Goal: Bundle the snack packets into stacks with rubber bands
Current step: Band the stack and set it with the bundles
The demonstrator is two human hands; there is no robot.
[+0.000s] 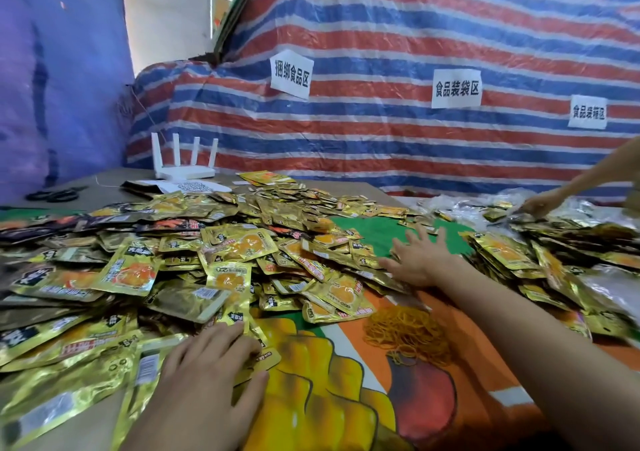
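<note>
While both your hands lie flat on the heap of snack packets [221, 263], nothing is gripped yet: your left hand [207, 374] rests spread and wide on the heap's near edge, and your right hand [417, 260] spreads its fingers on the heap's far right edge, beside a bare green patch of the printed table cover [367, 232]. I judge you are raking loose packets together so that a stack can be squared up. Right of the heap, between your forearms, lies one pile of rubber bands [407, 332], within easy reach of your right hand for the binding. Beyond the bands sits a second heap of packets [512, 253], where another person's hand [540, 202] reaches in. Packets are far too many to count; no bundled stack shows. Behind the heap stand one white router [183, 163], one pair of scissors [55, 194] and three paper signs [456, 88].
</note>
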